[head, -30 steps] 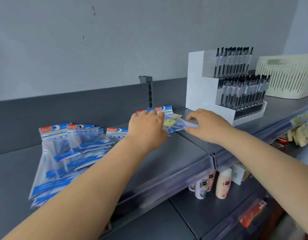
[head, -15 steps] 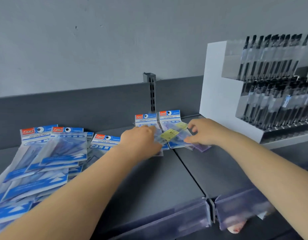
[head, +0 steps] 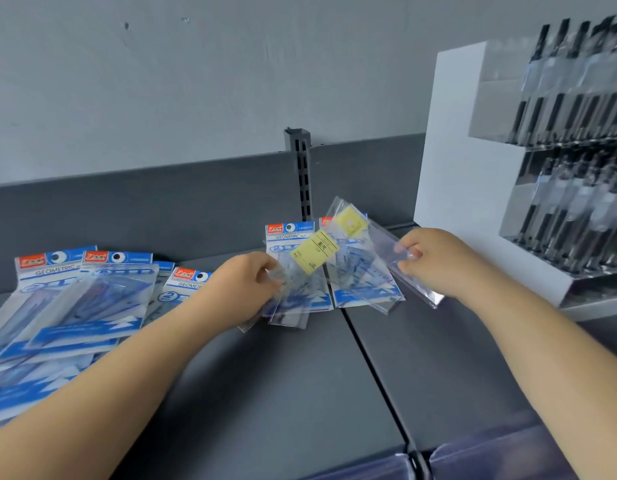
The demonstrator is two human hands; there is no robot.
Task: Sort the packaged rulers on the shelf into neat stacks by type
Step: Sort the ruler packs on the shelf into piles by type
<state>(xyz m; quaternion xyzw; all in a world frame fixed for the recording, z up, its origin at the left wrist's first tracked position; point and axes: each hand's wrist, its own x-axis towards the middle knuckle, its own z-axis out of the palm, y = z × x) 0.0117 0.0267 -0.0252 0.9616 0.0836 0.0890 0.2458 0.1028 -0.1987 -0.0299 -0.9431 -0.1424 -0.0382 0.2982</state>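
I see both hands out over the grey shelf, working at the small cluster of packs just in front of the slotted upright post. My left hand has its grip curled round the near edge of a clear ruler pack with a yellow label, thumb and fingers pinching the plastic; that pack lies across a blue "GEOMETRIC" set lying flat on the shelf below the post. My right hand pinches a second clear pack, tilted up off the shelf, its yellow-labelled end pointing back toward the post. Another blue set lies flat beneath it, just right of the first one. Well to the left of the post a loose, overlapping heap of blue ruler sets spreads across the shelf. To the right of the post stands a white tiered display of black pens, blurred.
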